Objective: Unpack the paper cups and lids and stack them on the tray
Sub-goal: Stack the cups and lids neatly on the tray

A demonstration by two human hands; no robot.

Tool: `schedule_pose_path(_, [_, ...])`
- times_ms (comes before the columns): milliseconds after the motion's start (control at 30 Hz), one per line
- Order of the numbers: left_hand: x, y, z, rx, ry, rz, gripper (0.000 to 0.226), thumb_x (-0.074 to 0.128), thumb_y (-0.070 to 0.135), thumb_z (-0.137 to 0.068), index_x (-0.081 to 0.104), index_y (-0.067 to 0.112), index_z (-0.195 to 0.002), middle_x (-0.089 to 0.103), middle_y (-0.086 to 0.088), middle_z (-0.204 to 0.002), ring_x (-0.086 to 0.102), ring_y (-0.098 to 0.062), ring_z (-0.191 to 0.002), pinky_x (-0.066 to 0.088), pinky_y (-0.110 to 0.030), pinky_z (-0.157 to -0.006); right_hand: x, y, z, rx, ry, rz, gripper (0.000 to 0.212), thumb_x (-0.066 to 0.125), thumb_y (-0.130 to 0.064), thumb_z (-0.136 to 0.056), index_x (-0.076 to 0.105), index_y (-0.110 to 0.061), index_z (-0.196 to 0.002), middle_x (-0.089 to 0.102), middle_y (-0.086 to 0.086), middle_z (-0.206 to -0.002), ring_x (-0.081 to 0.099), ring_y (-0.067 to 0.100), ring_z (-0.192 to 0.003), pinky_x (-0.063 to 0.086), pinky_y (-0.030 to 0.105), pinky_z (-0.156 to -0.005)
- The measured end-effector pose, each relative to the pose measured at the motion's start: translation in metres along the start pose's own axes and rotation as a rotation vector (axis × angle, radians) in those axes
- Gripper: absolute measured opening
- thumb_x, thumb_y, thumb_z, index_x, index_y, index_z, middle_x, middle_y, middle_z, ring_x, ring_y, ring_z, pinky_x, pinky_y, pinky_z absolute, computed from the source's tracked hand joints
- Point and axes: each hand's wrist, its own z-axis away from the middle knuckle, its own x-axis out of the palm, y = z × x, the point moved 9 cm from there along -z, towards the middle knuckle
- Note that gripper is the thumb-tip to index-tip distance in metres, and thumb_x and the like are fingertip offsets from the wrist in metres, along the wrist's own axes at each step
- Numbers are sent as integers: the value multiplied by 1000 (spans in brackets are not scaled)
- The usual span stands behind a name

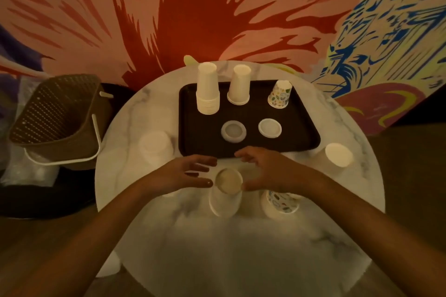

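A dark tray [190,128] on the round marble table holds a tall stack of upside-down white cups [207,89], a shorter white stack [239,85], one patterned cup [280,94] and two clear lids [233,131] [269,128]. In front of the tray stands an upside-down white cup stack [225,194]. My left hand [190,173] and my right hand [263,171] hover on either side of its top, fingers relaxed, holding nothing. A patterned cup stack [281,204] sits under my right wrist. More white cups stand at the right [337,155] and at the left [155,146].
A brown woven basket [60,113] with a white handle stands left of the table [241,248], with clear plastic wrapping [29,173] below it. A painted wall rises behind the table. A white object [109,265] shows under the table's left edge.
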Motion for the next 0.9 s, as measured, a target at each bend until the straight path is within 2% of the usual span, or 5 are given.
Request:
schedule_pose_path(133, [20,-2,8,40,19,-30,53,74,24,-71,48,46,-111,52,21,-119,52,-3,-111,39,-14,-90,33,16,6,37,34,-51,80,76,-21,-73,31,-22,-138,44,0,-139,44,16,-125,37,25,-98])
schedule_pose_path(400, [27,-5,10,71,161,15,52,77,24,-71,47,48,-106,54,19,-114,53,-8,-108,44,-16,-82,75,34,-4,28,271,-346,75,75,-14,-73,33,-17,-135,42,0,-140,39,17,-130,29,18,-100])
schedule_pose_path(533, [26,-3,13,79,183,18,52,77,25,-70,47,48,-106,55,19,-114,54,-8,-108,44,-15,-80,74,32,-4,2,306,-326,75,78,-14,-70,37,-16,-133,47,2,-136,43,17,-127,30,16,-96])
schedule_pose_path(733, [14,26,26,176,216,-17,49,74,26,-71,46,46,-106,52,22,-110,54,1,-98,43,-11,-74,54,15,8,-63,350,-330,78,80,-19,-67,37,-22,-132,48,-3,-133,41,3,-114,32,16,-94])
schedule_pose_path(900, [-5,78,45,313,241,-66,49,67,41,-60,42,50,-102,49,30,-103,54,17,-89,46,-2,-69,17,-15,20,-154,413,-317,73,82,-22,-63,32,-43,-112,45,-22,-110,45,-8,-96,35,-3,-73])
